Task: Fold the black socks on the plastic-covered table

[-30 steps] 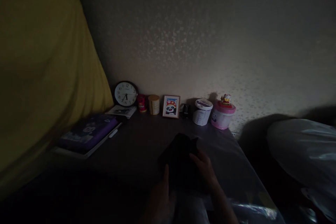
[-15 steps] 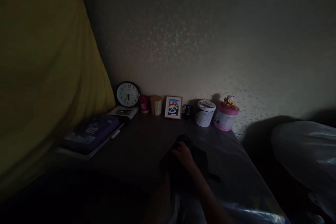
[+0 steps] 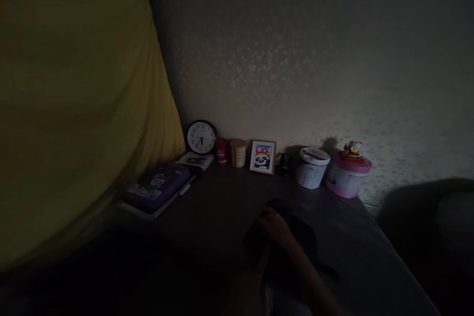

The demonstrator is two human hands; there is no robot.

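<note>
A black, soft, bag-like thing (image 3: 303, 237) lies on the dark table in front of me, with a strap-like piece (image 3: 329, 270) reaching out to its right. My right hand (image 3: 276, 227) is on its upper part, its fingers bent down and closed on the dark material. Lower and to the left, my left hand (image 3: 259, 269) is against the near side of the black thing. Deep shadow hides the left fingers. The exact kind of the black thing is too dark to make out.
Along the wall stand a round clock (image 3: 202, 137), a red container (image 3: 221, 151), a yellowish canister (image 3: 238, 153), a framed panda picture (image 3: 262, 158), a white tub (image 3: 313, 170) and a pink-lidded tub (image 3: 348, 177) bearing a figurine (image 3: 354, 149). A purple case (image 3: 159, 187) lies left, beside a yellow curtain (image 3: 92, 108).
The view has swung left, so everything sits further right in the picture. My right hand stays on the black thing, its fingers now more curled.
</note>
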